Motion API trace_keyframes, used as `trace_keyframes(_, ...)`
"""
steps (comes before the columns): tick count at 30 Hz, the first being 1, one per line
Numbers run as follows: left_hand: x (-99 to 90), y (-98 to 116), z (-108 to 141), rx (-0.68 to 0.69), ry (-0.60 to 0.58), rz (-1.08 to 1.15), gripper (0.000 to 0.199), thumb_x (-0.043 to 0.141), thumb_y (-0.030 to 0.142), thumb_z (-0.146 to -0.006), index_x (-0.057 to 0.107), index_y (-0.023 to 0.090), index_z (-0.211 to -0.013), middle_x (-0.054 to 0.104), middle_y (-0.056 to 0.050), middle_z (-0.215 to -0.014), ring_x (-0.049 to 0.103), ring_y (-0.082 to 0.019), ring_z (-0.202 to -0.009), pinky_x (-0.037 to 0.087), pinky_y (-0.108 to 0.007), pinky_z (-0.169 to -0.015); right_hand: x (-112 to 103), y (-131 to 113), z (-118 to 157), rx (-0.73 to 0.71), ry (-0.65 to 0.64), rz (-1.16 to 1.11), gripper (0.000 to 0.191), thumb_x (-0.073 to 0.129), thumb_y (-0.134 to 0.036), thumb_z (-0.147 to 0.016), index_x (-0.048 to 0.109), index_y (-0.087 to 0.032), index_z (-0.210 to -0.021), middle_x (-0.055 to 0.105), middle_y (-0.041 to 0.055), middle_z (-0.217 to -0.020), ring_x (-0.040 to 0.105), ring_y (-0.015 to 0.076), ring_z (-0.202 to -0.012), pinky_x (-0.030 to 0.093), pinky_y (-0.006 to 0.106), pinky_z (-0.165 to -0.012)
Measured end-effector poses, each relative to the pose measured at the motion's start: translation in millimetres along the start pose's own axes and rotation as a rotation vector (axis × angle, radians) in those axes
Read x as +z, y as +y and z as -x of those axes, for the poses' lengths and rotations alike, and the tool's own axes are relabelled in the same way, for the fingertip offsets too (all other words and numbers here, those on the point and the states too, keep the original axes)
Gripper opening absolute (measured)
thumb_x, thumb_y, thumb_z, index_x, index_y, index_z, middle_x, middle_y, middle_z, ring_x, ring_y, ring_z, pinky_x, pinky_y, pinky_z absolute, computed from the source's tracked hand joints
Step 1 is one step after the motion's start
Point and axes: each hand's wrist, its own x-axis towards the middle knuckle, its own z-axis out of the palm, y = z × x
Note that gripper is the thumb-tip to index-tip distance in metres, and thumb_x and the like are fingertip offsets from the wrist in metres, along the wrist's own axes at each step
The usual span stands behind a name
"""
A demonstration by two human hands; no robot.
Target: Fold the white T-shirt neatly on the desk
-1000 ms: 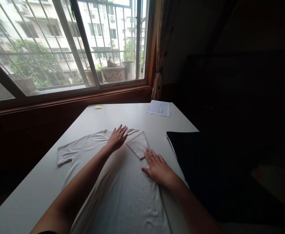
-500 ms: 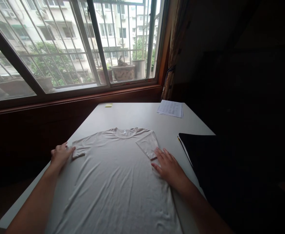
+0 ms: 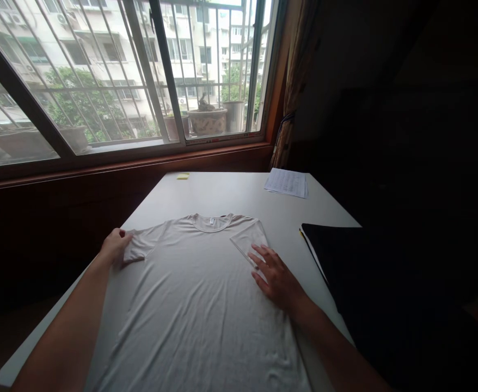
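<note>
A pale T-shirt (image 3: 198, 288) lies spread on the white table with its neckline toward the far end. Its right sleeve is folded inward over the body, while the left sleeve (image 3: 143, 244) sticks out sideways. My left hand (image 3: 115, 246) pinches the end of that left sleeve, thumb and fingers closed on the cloth. Over the folded sleeve rests my right hand (image 3: 275, 275), fingers spread, palm down; whether all the fingertips press on the fabric I cannot tell. The shirt's lower hem runs out of view at the bottom.
On the white table (image 3: 222, 190) are a yellow sticky note (image 3: 183, 176) and some written paper sheets (image 3: 287, 182) at the far end. A black item (image 3: 332, 250), perhaps a folder or cloth, lies along the right edge. Beyond stands a barred window (image 3: 218, 65) with a curtain (image 3: 285, 130) beside it.
My left hand has moved right and slightly up, from lying beside the left sleeve to gripping its end. My right hand has shifted slightly inward, its fingers more spread.
</note>
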Motion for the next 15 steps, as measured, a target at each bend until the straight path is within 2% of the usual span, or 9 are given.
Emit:
trace_keyframes(3, -2.7, 9.0, 5.0, 0.030, 0.034, 0.022, 0.023, 0.056, 0.035, -0.087, 0.055, 0.017, -0.101, 0.070, -0.011, -0.100, 0.069, -0.026, -0.091, 0.054, -0.032, -0.076, -0.5, -0.5, -0.2, -0.027, 0.001, -0.028, 0.052, 0.047, -0.026, -0.098, 0.049, -0.025, -0.150, 0.039, 0.0065, -0.160, 0.030, 0.0283, -0.149, 0.033, 0.051, -0.121)
trace_keyframes(8, -9.9, 35.6, 16.6, 0.179, 0.095, 0.015, 0.030, 0.056, 0.038, -0.092, 0.054, 0.022, -0.117, 0.071, -0.007, -0.109, 0.069, -0.027, -0.099, 0.051, -0.033, -0.083, 0.4, -2.0, -0.5, -0.053, -0.022, -0.054, 0.051, 0.048, -0.024, -0.098, 0.051, -0.024, -0.148, 0.042, 0.0076, -0.157, 0.035, 0.0282, -0.146, 0.035, 0.051, -0.120)
trace_keyframes(12, -13.7, 69.9, 37.9, 0.435, 0.116, -0.086, 0.029, 0.051, 0.034, -0.095, 0.054, 0.027, -0.124, 0.070, -0.006, -0.118, 0.070, -0.029, -0.100, 0.050, -0.034, -0.081, 3.6, 0.6, -0.2, -0.071, -0.018, -0.062, 0.049, 0.049, -0.024, -0.097, 0.054, -0.022, -0.145, 0.043, 0.0087, -0.156, 0.038, 0.0276, -0.144, 0.036, 0.050, -0.120)
trace_keyframes(15, -18.4, 94.3, 59.2, 0.656, 0.005, -0.136, 0.033, 0.047, 0.031, -0.097, 0.053, 0.028, -0.129, 0.070, -0.006, -0.121, 0.070, -0.028, -0.097, 0.050, -0.033, -0.078, 4.0, 2.1, 0.0, -0.074, -0.024, -0.071, 0.048, 0.049, -0.024, -0.097, 0.054, -0.022, -0.144, 0.045, 0.0094, -0.155, 0.040, 0.0277, -0.143, 0.036, 0.051, -0.119)
